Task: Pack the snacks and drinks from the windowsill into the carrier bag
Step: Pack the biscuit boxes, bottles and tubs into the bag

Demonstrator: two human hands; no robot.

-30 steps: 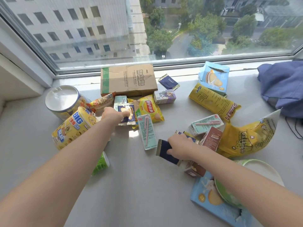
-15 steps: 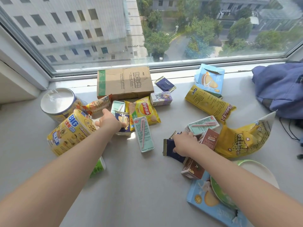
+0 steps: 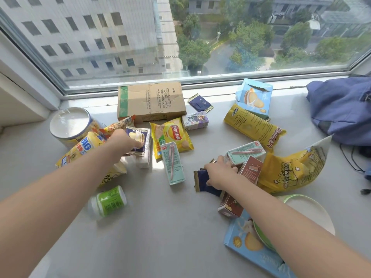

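Now | left hand (image 3: 123, 142) fingers curled round cake packet (image 3: 141, 137) | right hand (image 3: 219, 173) fingers gripping navy wrapper (image 3: 201, 181)

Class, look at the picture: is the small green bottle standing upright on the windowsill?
No, the green bottle lies on its side on the windowsill.

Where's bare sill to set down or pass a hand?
Biggest: between the green bottle, the centre mint carton and the near brown carton. A smaller gap between the chips bag and the long yellow pack. Crowded: around the left hand, holding a cookie packet by the BIG can, and the right hand, holding dark blue packets beside the popcorn bag.
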